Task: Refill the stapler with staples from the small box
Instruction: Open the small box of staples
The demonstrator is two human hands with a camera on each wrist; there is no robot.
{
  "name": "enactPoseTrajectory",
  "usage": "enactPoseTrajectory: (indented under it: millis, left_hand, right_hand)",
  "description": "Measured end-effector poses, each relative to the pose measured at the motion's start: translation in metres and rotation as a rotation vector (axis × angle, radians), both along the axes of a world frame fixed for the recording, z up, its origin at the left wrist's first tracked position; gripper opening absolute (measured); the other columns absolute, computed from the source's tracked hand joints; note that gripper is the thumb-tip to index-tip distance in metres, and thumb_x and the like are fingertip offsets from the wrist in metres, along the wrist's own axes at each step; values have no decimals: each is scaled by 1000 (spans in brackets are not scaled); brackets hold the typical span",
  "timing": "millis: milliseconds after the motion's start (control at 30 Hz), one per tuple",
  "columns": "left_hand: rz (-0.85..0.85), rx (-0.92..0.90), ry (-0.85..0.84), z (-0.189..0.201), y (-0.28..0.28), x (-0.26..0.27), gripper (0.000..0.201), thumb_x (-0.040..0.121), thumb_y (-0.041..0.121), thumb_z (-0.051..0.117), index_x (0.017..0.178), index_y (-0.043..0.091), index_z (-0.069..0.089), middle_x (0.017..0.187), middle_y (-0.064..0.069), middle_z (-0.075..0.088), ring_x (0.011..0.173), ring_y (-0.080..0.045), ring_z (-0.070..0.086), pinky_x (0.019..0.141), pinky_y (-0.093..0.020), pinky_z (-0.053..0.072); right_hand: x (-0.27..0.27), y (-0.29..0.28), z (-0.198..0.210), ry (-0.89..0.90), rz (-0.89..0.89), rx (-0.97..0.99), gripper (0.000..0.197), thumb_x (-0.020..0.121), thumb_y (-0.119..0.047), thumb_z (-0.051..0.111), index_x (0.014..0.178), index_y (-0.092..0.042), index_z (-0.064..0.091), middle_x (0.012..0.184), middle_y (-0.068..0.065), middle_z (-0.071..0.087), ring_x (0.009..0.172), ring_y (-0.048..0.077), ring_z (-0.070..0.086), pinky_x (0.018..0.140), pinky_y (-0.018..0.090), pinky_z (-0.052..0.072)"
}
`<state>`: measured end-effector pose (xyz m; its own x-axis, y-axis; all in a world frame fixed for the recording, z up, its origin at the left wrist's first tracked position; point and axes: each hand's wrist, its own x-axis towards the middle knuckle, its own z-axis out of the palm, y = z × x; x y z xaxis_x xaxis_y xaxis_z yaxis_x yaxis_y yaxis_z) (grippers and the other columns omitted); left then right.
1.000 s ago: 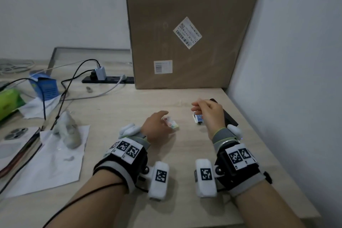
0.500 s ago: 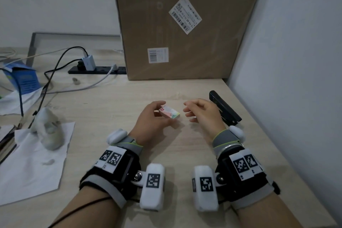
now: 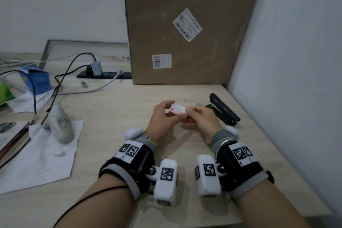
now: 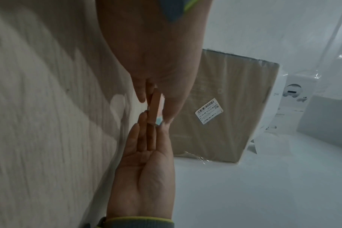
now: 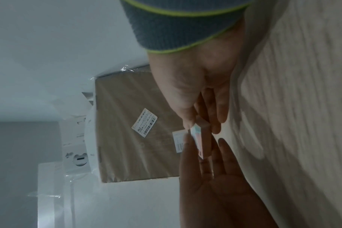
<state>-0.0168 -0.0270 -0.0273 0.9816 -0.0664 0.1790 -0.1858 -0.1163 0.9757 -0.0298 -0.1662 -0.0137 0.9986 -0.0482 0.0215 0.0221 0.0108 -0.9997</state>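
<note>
Head view showed, at the far left of the worktop, a blue carton, cables and a white paper sheet with a pale lump on it, all well apart from the hands. A black power strip lay by the back wall, beside a big cardboard box that closed off the rear. Bare worktop lay between the paper and the wrists. At centre the left hand pinched the left end of the small box of staples, thumb over fingers; the right hand pinched its right end, so the box hung above the worktop between them. Just right of the right hand lay the black stapler, near the side wall and the worktop's right edge.
</note>
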Motion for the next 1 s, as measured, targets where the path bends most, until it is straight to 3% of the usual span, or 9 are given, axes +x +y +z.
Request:
enactPoseTrajectory:
  millis: [100, 200, 367, 500, 633, 800, 900, 1000]
  left_hand:
    - [117, -17, -19, -1, 0, 1, 33, 84, 14, 66, 116, 6, 61, 98, -6, 58, 90, -29, 66, 87, -42, 55]
    - [224, -29, -3, -5, -1, 6, 20, 80, 13, 66, 100, 12, 62, 82, -9, 65, 72, -26, 66, 79, -44, 57]
    - [302, -45, 52, -7, 0, 12, 18, 78, 16, 67, 96, 15, 64, 76, -7, 69, 74, -25, 70, 81, -42, 57]
    - [292, -75, 56, -7, 1, 14, 19, 69, 26, 63, 87, 22, 63, 81, -8, 70, 81, -29, 71, 85, -45, 56]
    - [288, -89, 73, -7, 1, 13, 10, 78, 19, 63, 87, 20, 63, 78, -8, 70, 82, -32, 70, 86, -47, 55]
    - [312, -159, 67, -3, 0, 9, 13, 66, 31, 59, 78, 27, 60, 71, 1, 66, 84, -32, 70, 88, -47, 54]
    - [316, -199, 76, -4, 0, 9, 8, 71, 23, 61, 79, 25, 60, 71, 0, 65, 75, -26, 66, 89, -48, 54]
    - [335, -212, 85, -6, 2, 13, 10, 79, 14, 59, 84, 21, 60, 73, -1, 64, 71, -23, 63, 89, -49, 54]
  right_hand:
    - [0, -2, -2, -4, -24, -13, 14, 90, -17, 56, 93, -10, 67, 82, 8, 69, 66, 17, 68, 53, 24, 51]
    - [1, -1, -4, 7, -13, 12, 13, 90, -14, 56, 99, -11, 65, 85, 7, 69, 67, 15, 68, 52, 20, 53]
    - [3, -2, -9, -2, 12, 72, 23, 88, -4, 56, 111, -7, 58, 94, 9, 67, 72, 15, 68, 63, 19, 58]
    - [4, -2, -10, 4, 58, 104, 25, 88, 0, 56, 111, -5, 59, 101, 12, 66, 77, 18, 68, 69, 20, 57]
    - [4, -3, -12, -6, 63, 112, 27, 87, -1, 57, 113, -5, 59, 103, 13, 65, 79, 19, 68, 71, 21, 58]
    - [5, -4, -13, -30, 12, 93, 22, 88, -2, 56, 108, -10, 61, 98, 13, 66, 78, 17, 69, 71, 24, 58]
    - [5, -6, -13, -19, -30, 68, 21, 90, -2, 51, 106, -10, 64, 97, 13, 69, 76, 15, 69, 73, 26, 57]
    - [6, -9, -12, -2, -86, 83, 21, 91, -1, 49, 91, -13, 66, 86, 8, 69, 70, 11, 68, 68, 23, 57]
